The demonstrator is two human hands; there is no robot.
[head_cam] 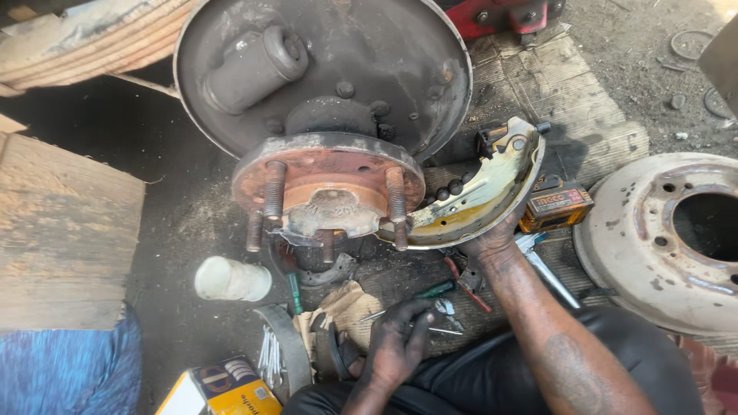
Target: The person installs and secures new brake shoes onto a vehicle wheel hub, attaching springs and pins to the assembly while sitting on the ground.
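While the rusty orange wheel hub (329, 188) with its threaded studs fills the middle of the view, both hands work below it.

Right hand: the right hand (492, 244) is clamped on the lower edge of the curved, pale yellow metal brake shoe (492, 184), fingers wrapped under its rim.
Brake shoe: held tilted just right of the hub, its lower end touching the hub's edge, in front of the round grey backing plate (361, 61).
Left hand: the left hand (396, 346) rests low on the ground, fingers loosely curled over small metal parts; whether it grips any of them I cannot tell.
Nearby tools: red-handled pliers (465, 280) and a green-handled screwdriver (294, 288) lie between the hands and the hub.
Right side: a round rusty brake drum (653, 238) lies flat, beside a small orange box (557, 206).
Left side: a white plastic cup (231, 279) lies tipped over.
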